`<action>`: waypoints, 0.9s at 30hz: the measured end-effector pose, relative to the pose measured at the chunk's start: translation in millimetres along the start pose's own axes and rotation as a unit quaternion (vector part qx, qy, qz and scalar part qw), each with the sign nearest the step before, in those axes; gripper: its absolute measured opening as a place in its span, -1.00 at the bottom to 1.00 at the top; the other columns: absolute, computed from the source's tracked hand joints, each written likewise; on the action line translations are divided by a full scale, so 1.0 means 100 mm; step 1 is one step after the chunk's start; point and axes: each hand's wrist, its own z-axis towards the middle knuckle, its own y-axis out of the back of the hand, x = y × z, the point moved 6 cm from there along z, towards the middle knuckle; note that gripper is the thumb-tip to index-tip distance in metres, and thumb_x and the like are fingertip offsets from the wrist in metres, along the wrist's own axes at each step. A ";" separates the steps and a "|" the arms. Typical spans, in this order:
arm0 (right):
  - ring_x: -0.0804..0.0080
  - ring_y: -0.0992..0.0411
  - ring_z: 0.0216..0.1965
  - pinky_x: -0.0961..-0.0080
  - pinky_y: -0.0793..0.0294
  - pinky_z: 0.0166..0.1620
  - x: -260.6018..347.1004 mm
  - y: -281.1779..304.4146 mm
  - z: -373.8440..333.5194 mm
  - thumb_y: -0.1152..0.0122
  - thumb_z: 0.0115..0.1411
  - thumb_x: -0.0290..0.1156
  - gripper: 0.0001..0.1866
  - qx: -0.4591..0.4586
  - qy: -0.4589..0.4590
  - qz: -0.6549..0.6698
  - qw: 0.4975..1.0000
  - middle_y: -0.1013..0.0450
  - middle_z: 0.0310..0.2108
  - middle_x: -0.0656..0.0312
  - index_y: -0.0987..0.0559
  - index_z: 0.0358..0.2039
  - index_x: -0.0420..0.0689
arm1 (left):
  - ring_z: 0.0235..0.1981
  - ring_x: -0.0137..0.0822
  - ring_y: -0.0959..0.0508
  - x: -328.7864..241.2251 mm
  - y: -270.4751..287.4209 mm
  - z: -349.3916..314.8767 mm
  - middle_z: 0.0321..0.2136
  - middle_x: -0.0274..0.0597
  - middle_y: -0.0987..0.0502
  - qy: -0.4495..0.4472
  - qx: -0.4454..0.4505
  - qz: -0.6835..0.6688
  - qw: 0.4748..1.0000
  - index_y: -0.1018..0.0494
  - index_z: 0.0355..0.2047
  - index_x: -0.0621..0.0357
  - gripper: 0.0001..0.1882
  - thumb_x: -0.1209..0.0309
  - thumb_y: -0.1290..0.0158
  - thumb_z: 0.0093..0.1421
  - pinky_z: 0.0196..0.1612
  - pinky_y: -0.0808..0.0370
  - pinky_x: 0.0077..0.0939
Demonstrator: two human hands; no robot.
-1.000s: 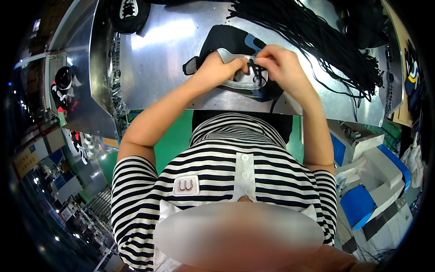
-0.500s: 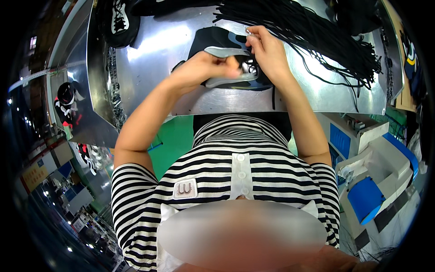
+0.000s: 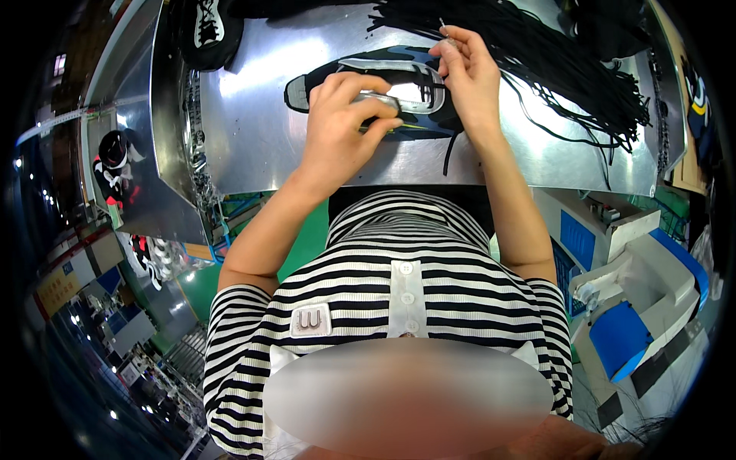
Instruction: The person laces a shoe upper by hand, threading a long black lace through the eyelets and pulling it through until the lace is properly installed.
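On the metal table lies a dark shoe upper (image 3: 422, 123) with a grey-lined opening and a white inside. Black lace strands cross the opening at its right end. My left hand (image 3: 341, 119) is closed on the opening's near edge, thumb below and fingers curled over it. My right hand (image 3: 474, 77) is over the right end of the upper, its fingertips pinching a thin, pale, metallic-looking pin-like piece (image 3: 443, 27); its exact kind is too small to tell. From the right end of the upper a black lace end (image 3: 449, 153) hangs toward the table's front edge.
A thick bundle of black laces (image 3: 567, 84) spreads over the table's right side. At the back left stands a black shoe with white lacing panel (image 3: 208, 31). Bare metal tabletop (image 3: 253, 146) shows at left. A grey and blue machine (image 3: 636, 307) stands below right.
The upper has turned and lies more level, showing its opening and toe. My left hand has shifted from across the opening to its near edge. My right hand has moved up and right.
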 end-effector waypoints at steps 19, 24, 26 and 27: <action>0.09 -0.57 -0.39 0.33 -0.51 -0.34 0.22 -0.01 -0.67 -0.21 0.24 -0.44 -0.85 0.159 0.050 -0.180 0.969 -0.59 -0.40 0.06 -0.49 -0.21 -0.16 | -0.44 -0.07 -0.59 0.35 -0.21 0.13 -0.42 -0.11 -0.60 0.143 0.080 -0.071 0.984 -0.51 -0.34 0.22 -0.69 0.26 -0.31 0.05 -0.33 -0.50 -0.33; 0.06 -0.58 -0.36 0.30 -0.53 -0.29 0.22 -0.05 -0.62 -0.21 0.22 -0.44 -0.86 0.179 0.050 -0.222 0.957 -0.60 -0.38 0.04 -0.49 -0.22 -0.15 | -0.47 -0.11 -0.60 0.32 -0.21 0.13 -0.43 -0.13 -0.62 0.126 0.073 -0.091 0.985 -0.52 -0.35 0.20 -0.71 0.31 -0.33 0.03 -0.37 -0.51 -0.36; 0.05 -0.58 -0.35 0.30 -0.53 -0.28 0.25 -0.06 -0.60 -0.20 0.22 -0.45 -0.85 0.193 0.045 -0.250 0.948 -0.60 -0.37 0.02 -0.48 -0.21 -0.16 | -0.47 -0.12 -0.60 0.32 -0.22 0.12 -0.43 -0.13 -0.62 0.120 0.084 -0.110 0.983 -0.52 -0.35 0.20 -0.72 0.32 -0.33 0.03 -0.38 -0.51 -0.37; 0.05 -0.58 -0.35 0.30 -0.53 -0.27 0.25 -0.07 -0.60 -0.19 0.22 -0.46 -0.84 0.190 0.055 -0.231 0.953 -0.59 -0.37 0.02 -0.47 -0.20 -0.18 | -0.47 -0.13 -0.60 0.29 -0.23 0.11 -0.43 -0.14 -0.62 0.098 0.082 -0.118 0.985 -0.52 -0.35 0.20 -0.74 0.34 -0.32 0.04 -0.38 -0.51 -0.37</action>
